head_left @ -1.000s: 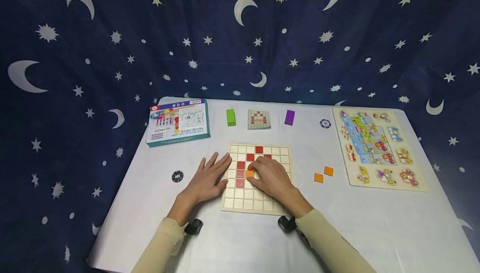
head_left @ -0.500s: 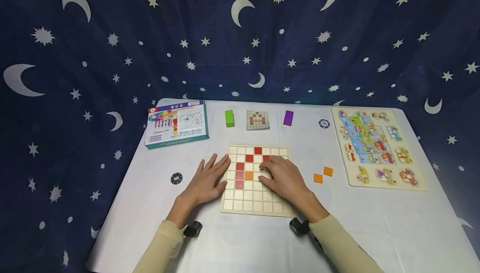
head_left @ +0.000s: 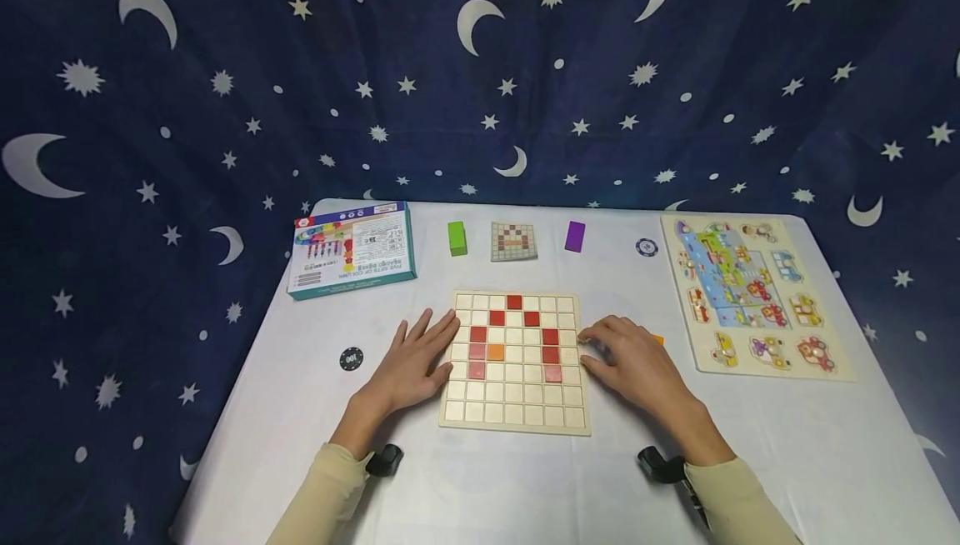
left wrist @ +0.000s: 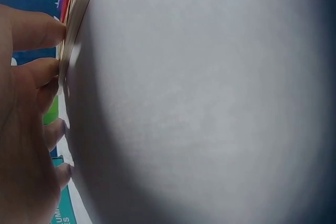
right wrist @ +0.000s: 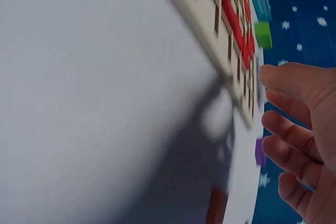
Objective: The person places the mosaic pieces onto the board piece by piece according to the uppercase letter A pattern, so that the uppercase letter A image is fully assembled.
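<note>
A cream grid board [head_left: 512, 424] lies mid-table, with several red tiles [head_left: 514, 302] in an arch shape. One orange tile [head_left: 496, 352] sits in a cell beside the left column of red. My left hand [head_left: 408, 370] rests at the board's left edge, fingers spread; the left wrist view has its thumb and index finger touching that edge. Just off the right edge hovers my right hand [head_left: 637, 366], fingers loosely bent with nothing between them. Behind it peeks a loose orange tile [head_left: 658, 339], mostly hidden in the head view.
Behind the board stand a green block [head_left: 457, 238], a small pattern card [head_left: 513, 242] and a purple block [head_left: 575, 237]. A boxed toy [head_left: 352, 249] lies back left, a picture puzzle [head_left: 795, 353] at right. Chips are a black one [head_left: 351, 358] and a blue-white one [head_left: 647, 247].
My right hand has let go of the orange tile, leaving it in its cell, and moved right off the board, uncovering the right-hand red tiles. The left hand stays in place.
</note>
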Demonstrator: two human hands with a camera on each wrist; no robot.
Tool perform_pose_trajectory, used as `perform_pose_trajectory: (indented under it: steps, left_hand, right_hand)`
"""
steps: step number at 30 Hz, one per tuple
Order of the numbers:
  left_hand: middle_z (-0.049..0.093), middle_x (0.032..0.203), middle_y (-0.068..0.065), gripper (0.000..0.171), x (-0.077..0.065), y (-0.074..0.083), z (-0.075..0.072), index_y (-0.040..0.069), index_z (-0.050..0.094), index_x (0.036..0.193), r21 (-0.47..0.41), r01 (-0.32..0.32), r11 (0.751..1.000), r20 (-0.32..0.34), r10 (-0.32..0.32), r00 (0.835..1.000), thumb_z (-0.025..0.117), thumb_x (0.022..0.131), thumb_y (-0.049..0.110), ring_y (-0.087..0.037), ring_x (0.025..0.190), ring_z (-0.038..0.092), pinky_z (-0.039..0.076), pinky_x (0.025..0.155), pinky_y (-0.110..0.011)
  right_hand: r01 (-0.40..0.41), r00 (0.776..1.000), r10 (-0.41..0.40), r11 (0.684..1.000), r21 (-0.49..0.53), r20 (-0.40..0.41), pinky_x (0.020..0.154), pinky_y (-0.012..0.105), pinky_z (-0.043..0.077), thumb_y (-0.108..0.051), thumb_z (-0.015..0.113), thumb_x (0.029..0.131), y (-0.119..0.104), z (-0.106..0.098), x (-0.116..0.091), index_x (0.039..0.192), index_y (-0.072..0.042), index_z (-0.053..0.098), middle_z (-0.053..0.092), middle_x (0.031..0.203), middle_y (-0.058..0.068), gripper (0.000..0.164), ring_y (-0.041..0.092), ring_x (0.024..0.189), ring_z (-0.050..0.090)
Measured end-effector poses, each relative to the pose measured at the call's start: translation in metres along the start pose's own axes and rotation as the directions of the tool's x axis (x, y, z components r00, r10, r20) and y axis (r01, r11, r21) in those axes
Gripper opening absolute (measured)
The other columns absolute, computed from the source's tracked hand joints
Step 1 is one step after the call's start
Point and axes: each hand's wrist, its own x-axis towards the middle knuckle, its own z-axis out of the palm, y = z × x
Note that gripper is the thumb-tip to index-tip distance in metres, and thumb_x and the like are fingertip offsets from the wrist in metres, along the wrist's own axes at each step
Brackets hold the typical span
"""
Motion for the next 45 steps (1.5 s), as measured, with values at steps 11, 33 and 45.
perform_pose_trajectory:
  steps: [11,33,45]
  left_hand:
    - [0.026,0.179,0.002,0.071,0.0,0.0,0.0,0.021,0.029,0.17,0.006,0.001,1.0,0.002,-0.001,1.0,0.052,0.105,0.038,-0.035,0.169,0.013,0.01,0.133,-0.07]
    - [0.025,0.179,0.002,0.072,0.001,-0.002,-0.002,0.019,0.029,0.17,-0.001,-0.007,1.0,0.006,0.007,1.0,0.052,0.104,0.037,-0.036,0.169,0.012,0.009,0.133,-0.07]
    - [0.026,0.179,0.002,0.072,0.001,-0.003,-0.001,0.019,0.029,0.17,-0.004,-0.014,1.0,0.002,0.014,1.0,0.052,0.104,0.037,-0.036,0.169,0.013,0.01,0.133,-0.071]
  right_hand:
    - [-0.093,0.995,0.093,0.995,-0.031,0.021,0.093,0.055,0.054,-0.019,0.087,0.087,0.037,-0.014,-0.023,0.122,-0.007,0.077,0.074,0.12,0.013,0.039,0.034,0.107,0.067]
    - [-0.09,0.996,0.09,0.993,-0.075,-0.009,0.08,0.047,0.05,-0.02,0.091,0.083,0.046,-0.013,-0.028,0.107,-0.009,0.081,0.077,0.102,0.007,0.028,0.03,0.095,0.07]
    - [-0.079,0.997,0.079,0.996,-0.05,0.008,0.085,0.047,0.05,-0.025,0.091,0.084,0.025,-0.005,-0.012,0.108,-0.01,0.081,0.078,0.104,0.006,0.03,0.029,0.098,0.072]
